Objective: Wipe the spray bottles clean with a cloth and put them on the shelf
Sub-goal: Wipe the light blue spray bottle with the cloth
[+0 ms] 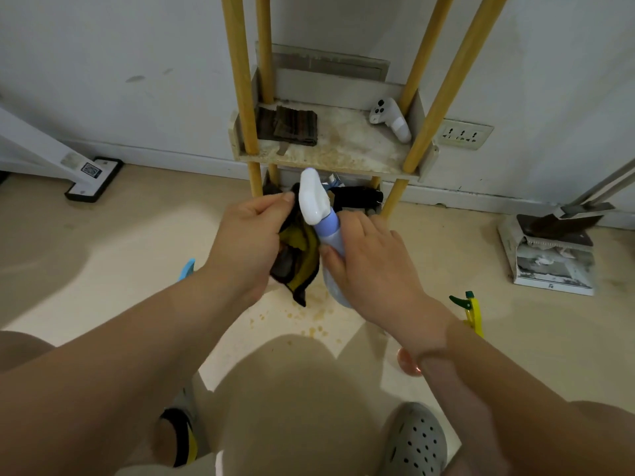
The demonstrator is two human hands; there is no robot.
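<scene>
Now, wiping seems in hand: the left grip [247, 235] pinches the cloth [300, 259] against the bottle [321, 214], clasped round its body by the right grip [371, 266] before the front edge of the shelf [343, 156]; rubbing along it should follow.

One head-worn wide-angle view, forward and down, close over left hand [245, 235] and right hand [372, 269], shelf [347, 144] just beyond

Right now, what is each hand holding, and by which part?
The left hand pinches the cloth by its upper part; the right hand grips the bottle round its body, below the neck.
</scene>
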